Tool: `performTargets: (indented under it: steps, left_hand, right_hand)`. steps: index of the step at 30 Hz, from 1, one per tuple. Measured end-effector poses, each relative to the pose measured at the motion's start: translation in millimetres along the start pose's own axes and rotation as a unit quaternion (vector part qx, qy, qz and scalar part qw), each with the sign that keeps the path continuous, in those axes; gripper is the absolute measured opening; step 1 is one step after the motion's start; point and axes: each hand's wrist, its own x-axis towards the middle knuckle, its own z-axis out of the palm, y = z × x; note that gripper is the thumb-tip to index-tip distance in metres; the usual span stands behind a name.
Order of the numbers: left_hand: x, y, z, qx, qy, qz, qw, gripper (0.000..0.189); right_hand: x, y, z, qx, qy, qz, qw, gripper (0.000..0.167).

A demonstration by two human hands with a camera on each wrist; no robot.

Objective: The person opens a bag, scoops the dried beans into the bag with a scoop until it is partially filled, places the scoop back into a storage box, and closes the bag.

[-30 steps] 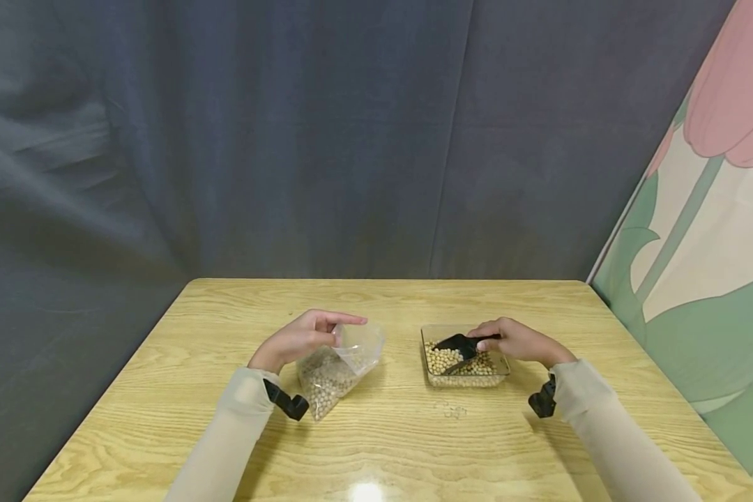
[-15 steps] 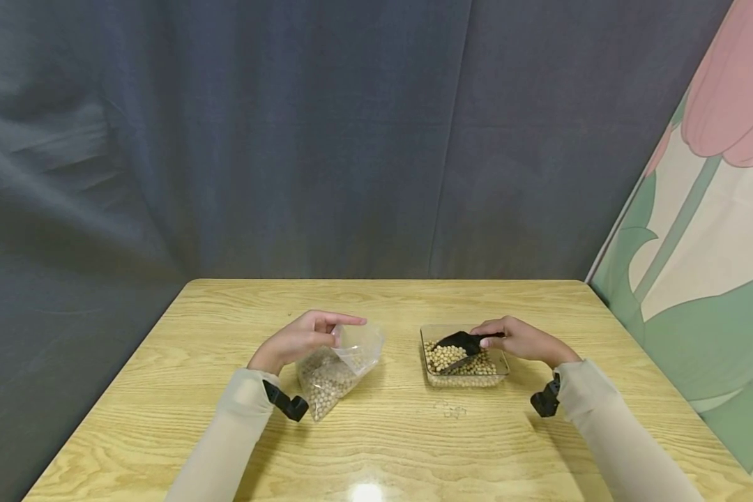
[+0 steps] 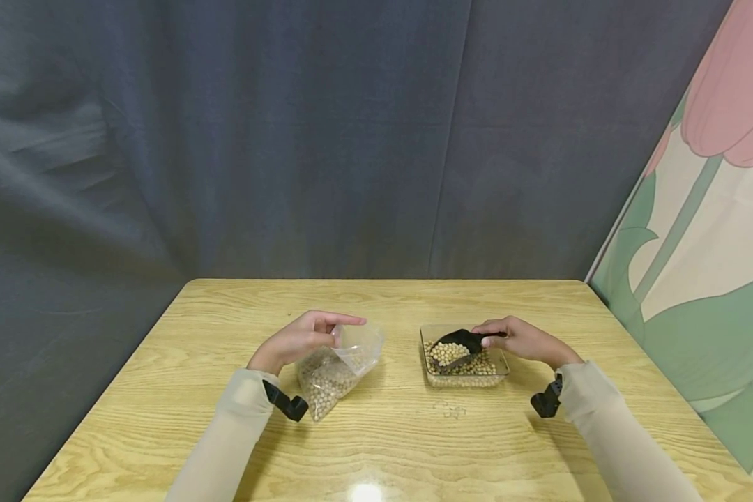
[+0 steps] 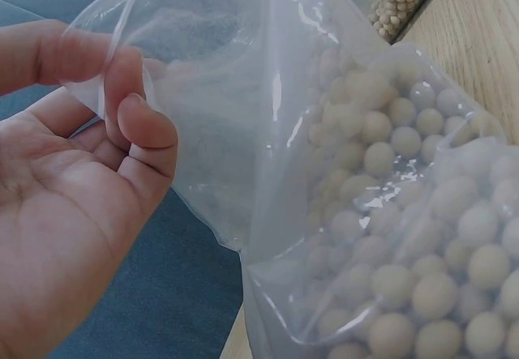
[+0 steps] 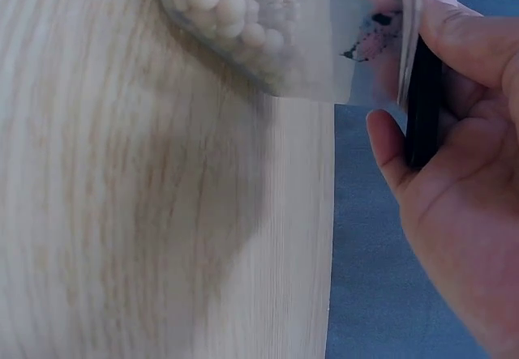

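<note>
My left hand (image 3: 298,339) pinches the mouth of a clear plastic bag (image 3: 329,376) partly filled with pale round beans, its lower part resting on the table. In the left wrist view, thumb and fingers of the left hand (image 4: 89,181) hold the film at the bag's opening (image 4: 203,59). Over at the right, my right hand (image 3: 517,339) grips the handle of a black scoop (image 3: 470,339), which sits in a clear rectangular container (image 3: 467,381) of soybeans. Yellow beans (image 3: 448,353) fill the scoop's bowl. The right wrist view shows the right hand (image 5: 462,173) around the black handle (image 5: 423,108).
The wooden table (image 3: 376,446) carries both things, with a gap between bag and container. Faint marks (image 3: 450,410) lie on the wood in front of the container. A dark curtain (image 3: 326,153) hangs behind, a floral one (image 3: 715,244) at the right.
The scoop has tilted back and shifted slightly right with the right hand, and its bowl now shows a heap of beans. The left hand and bag stay put.
</note>
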Motion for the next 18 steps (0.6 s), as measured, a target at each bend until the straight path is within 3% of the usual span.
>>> performTargets:
  steps: [18]
  left_hand:
    - [0.3,2.7,1.8,-0.003,0.000,-0.003,1.0000,0.051]
  right_hand:
    - [5.0,-15.9,-14.3,0.001,0.028,-0.012,0.9995,0.042]
